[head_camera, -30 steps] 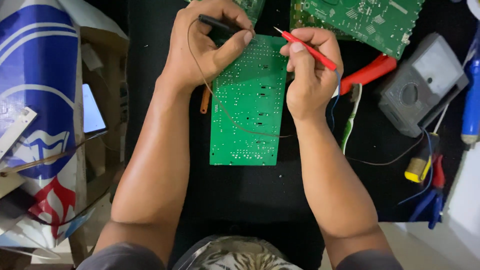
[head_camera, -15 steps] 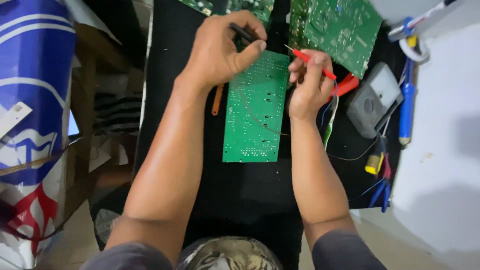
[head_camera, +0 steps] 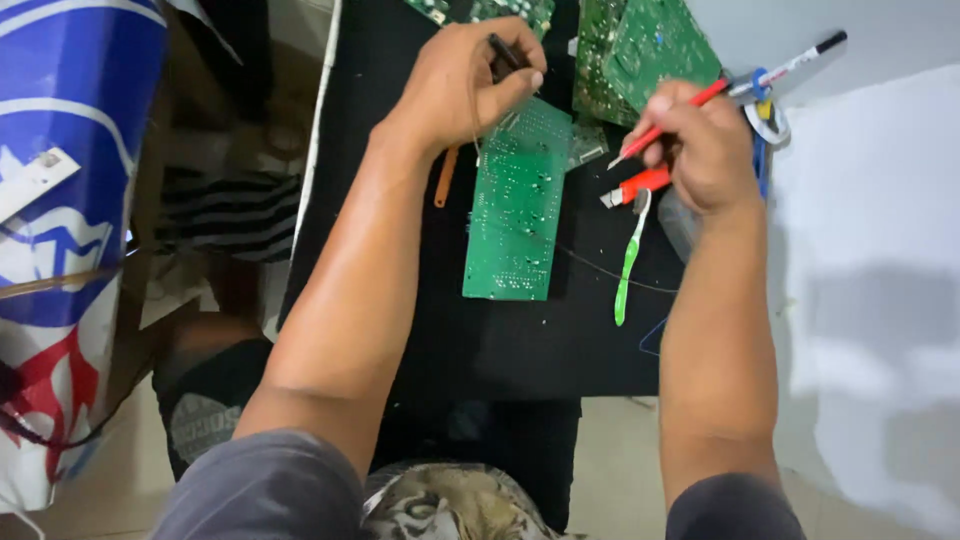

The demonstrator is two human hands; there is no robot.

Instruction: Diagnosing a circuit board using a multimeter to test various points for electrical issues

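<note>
A long green circuit board lies on the black mat. My left hand rests at the board's far end and pinches a black test probe between thumb and fingers. My right hand is lifted off to the right of the board and grips a red test probe, its metal tip pointing left and down, clear of the board. A thin wire trails from the board toward the right.
More green boards lie at the far edge. A green toothbrush and a red-handled cutter lie right of the board, an orange strip to its left. A white surface is at right, a blue and white sack at left.
The view has swung to the right. My right hand pulled the red probe away from the board toward the right. The left hand stays at the board's far end with the black probe.
</note>
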